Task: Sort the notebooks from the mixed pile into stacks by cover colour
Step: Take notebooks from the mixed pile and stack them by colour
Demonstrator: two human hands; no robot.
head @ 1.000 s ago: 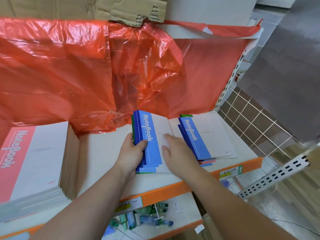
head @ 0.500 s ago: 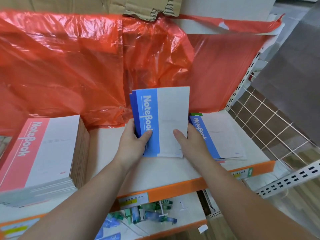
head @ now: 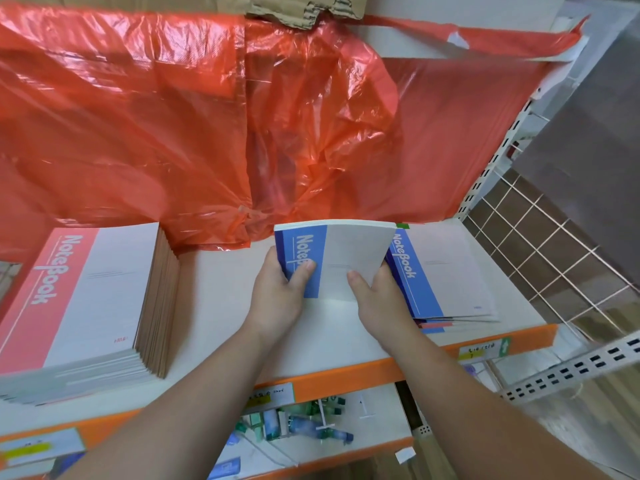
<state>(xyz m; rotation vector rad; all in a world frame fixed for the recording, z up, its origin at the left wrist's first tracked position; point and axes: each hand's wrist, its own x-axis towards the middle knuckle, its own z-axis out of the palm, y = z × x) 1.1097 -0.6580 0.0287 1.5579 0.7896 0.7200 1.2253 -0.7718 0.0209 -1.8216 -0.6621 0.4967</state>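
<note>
Head view, left to right. Tall stack of white-covered paper notebooks with a pink spine band (head: pixel 86 299) sits at the left end of the white shelf board with orange front edge (head: pixel 221 299); the band reads "NoteBook" in white.

Left hand (head: pixel 277 303): thumb pressed on the front, fingers curled behind, gripping the thin bundle of blue-banded white notebooks (head: pixel 349 258). Same white "NoteBook" lettering, partly under the thumb. The bundle is tilted up mid-shelf, between the pink stack and the right pile; contact with the shelf cannot be told.

Right hand (head: pixel 381 306) clasps the bundle's right edge, thumb on the white cover.

Low mixed pile (head: pixel 450 271) lies flat just to the right: blue "NoteBook" cover on top, pink and blue edges below, green corner at the back.

Yellow handwritten shelf tag (head: pixel 481 349): illegible.
</note>
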